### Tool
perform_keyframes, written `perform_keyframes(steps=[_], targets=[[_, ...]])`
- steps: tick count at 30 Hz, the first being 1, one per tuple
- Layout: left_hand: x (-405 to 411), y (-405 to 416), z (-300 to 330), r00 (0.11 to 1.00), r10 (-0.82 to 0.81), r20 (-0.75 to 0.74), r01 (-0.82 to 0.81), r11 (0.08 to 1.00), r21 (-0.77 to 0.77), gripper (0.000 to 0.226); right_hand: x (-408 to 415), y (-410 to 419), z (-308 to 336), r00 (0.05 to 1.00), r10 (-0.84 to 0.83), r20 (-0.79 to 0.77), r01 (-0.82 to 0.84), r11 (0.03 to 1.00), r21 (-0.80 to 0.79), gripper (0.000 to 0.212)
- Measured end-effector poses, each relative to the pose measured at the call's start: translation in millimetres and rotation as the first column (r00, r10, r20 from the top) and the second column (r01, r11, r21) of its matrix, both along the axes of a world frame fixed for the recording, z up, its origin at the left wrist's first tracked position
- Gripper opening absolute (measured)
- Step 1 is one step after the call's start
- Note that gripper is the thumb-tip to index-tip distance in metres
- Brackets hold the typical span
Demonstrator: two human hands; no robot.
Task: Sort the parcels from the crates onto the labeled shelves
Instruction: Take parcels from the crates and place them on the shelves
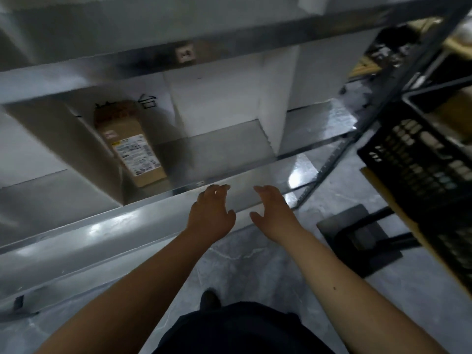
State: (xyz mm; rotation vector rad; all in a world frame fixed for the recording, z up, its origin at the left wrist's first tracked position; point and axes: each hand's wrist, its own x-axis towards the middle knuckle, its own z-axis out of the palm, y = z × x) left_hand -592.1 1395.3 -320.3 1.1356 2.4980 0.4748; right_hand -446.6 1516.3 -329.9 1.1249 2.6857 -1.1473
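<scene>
Cardboard-brown, a labelled parcel [130, 146] lies on the metal shelf [224, 159], its long axis running from eleven o'clock to five, near end towards the front lip. At about ten o'clock from the worker's left hand [210, 213], it sits nearer that hand than the right hand [274, 213]. Both hands hover just over the shelf's front edge, palms facing, fingers loosely spread and holding nothing. At three o'clock, a black crate [421, 159] waits; any parcels in it are too blurred to make out.
</scene>
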Motion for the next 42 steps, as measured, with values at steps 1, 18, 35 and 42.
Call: perform_keyframes(steps=[1, 18, 35, 42], targets=[[11.1, 15.2, 1.1, 0.998, -0.058, -0.004, 0.058, 0.998, -0.002, 0.073, 22.0, 9.0, 1.6, 0.999, -0.044, 0.016, 0.044, 0.999, 0.009, 0.075], [330.1, 256.6, 76.2, 0.696, -0.714, -0.077, 0.705, 0.658, 0.266, 0.071, 382.3, 135.3, 95.2, 0.788, -0.615, 0.030, 0.574, 0.751, 0.328, 0.064], [452.7, 429.9, 109.0, 0.336, -0.940, -0.052, 0.934, 0.325, 0.150, 0.065, 501.7, 246.1, 108.9, 0.632, -0.766, 0.119, 0.693, 0.627, 0.356, 0.062], [459.6, 491.6, 90.6, 0.240, -0.958, 0.159, 0.969, 0.226, -0.104, 0.069, 485.4, 313.2, 92.6, 0.653, -0.667, 0.359, 0.655, 0.735, 0.175, 0.067]])
